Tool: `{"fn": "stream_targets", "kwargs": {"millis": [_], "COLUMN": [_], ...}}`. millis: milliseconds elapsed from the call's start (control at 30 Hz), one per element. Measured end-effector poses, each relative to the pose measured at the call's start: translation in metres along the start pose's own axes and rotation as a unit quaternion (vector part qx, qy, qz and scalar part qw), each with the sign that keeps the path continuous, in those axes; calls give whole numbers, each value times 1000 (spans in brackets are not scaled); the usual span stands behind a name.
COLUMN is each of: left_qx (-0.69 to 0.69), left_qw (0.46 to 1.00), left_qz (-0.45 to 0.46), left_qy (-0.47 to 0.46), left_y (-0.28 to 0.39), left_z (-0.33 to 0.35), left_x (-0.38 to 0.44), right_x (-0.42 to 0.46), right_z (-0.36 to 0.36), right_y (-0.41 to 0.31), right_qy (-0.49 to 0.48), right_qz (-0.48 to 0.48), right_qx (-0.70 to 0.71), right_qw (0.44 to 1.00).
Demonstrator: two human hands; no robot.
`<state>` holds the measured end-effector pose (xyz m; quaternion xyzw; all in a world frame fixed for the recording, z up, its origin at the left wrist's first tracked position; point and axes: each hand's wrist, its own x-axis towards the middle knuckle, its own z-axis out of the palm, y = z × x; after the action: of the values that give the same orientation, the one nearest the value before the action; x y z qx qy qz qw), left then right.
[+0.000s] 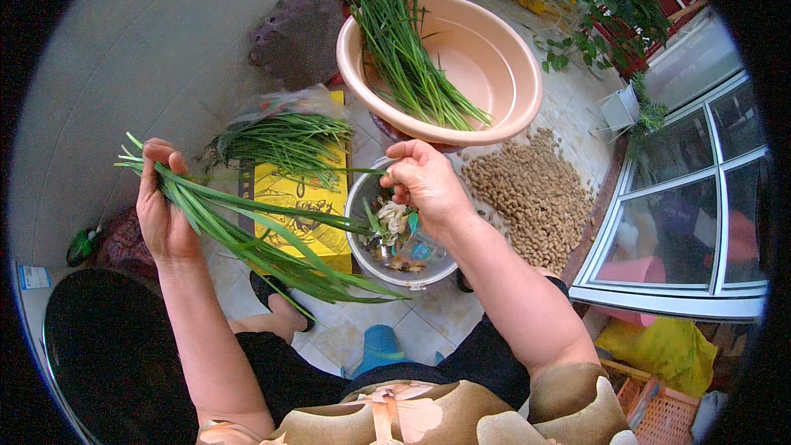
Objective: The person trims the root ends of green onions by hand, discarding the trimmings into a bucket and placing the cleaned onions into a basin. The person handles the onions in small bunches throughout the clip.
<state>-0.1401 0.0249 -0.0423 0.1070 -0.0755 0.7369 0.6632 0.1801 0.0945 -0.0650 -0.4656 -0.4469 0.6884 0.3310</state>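
Observation:
My left hand (165,210) grips a small bunch of green chives (247,228) near its pale stem ends, with the leaves trailing down to the right. Between the thumb and fingers of my right hand (423,182) is the tip of one thin leaf (364,171), drawn out from the bunch side. Below that hand stands a round waste bin (353,241) holding scraps and plastic. More chives (290,139) lie partly in a clear plastic bag on a yellow printed box (312,222). A large pink basin (494,62) holds a further heap of chives (408,62) along its left side.
Unshelled peanuts (531,191) are spread over the tiled floor at right, beside a white-framed glass door (667,198). Potted plants (593,6) stand at the back right. A purple bag (296,37) leans by the wall. A blue stool (380,346) shows between my legs.

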Motion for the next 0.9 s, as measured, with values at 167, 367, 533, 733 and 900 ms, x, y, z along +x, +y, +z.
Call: {"fn": "stream_targets", "kwargs": {"millis": [167,367,533,733,900], "left_qx": [-24,-64,-54,-55,-57], "left_qw": [1000,997,997,997,996], "left_qz": [-19,-36,-46,-54,-64], "left_qy": [-3,-15,-20,-17,-23], "left_y": [0,-5,-14,-10,-21], "left_z": [2,5,9,6,10], "left_x": [-1,0,2,2,1], "right_x": [-1,-14,-18,-14,-15], "right_z": [-21,-25,-19,-15,0], "right_y": [-4,-16,-22,-13,-2], "right_qy": [-20,10,19,-115,-174], "right_qz": [-104,-145,-136,-136,-142], "right_qx": [-339,-566,-513,-414,-320], "right_qw": [935,811,848,893,920]}}
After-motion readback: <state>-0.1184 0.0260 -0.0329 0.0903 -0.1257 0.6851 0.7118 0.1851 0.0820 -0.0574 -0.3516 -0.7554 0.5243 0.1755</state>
